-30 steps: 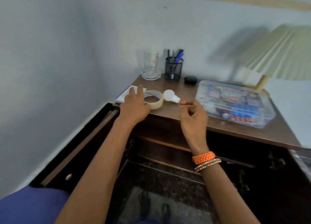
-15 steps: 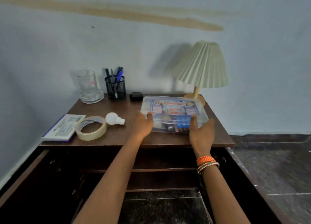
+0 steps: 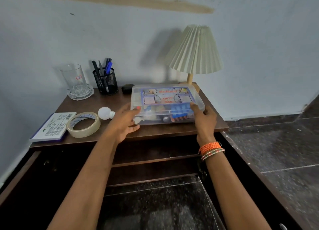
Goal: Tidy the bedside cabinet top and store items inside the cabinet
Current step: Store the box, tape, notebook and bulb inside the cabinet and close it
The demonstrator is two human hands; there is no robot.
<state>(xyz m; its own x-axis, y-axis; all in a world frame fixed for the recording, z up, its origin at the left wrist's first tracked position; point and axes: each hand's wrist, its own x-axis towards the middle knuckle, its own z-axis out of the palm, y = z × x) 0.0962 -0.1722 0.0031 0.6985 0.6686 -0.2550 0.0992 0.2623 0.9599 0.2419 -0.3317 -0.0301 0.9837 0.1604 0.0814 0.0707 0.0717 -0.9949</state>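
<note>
A clear plastic first aid box sits on the right half of the brown cabinet top. My left hand grips its near left corner and my right hand grips its near right corner. Left of the box lie a white light bulb, a roll of beige tape and a white notepad at the left edge. The cabinet below stands open, with a dark shelf showing.
At the back stand a glass mug on a glass dish, a black mesh pen holder, a small black case and a pleated lamp. Both cabinet doors swing outward. Dark stone floor lies to the right.
My hands left the tape and bulb, moved right and took hold of the first aid box. The box's near edge now looks slightly raised and drawn toward me. The view swung right and back.
</note>
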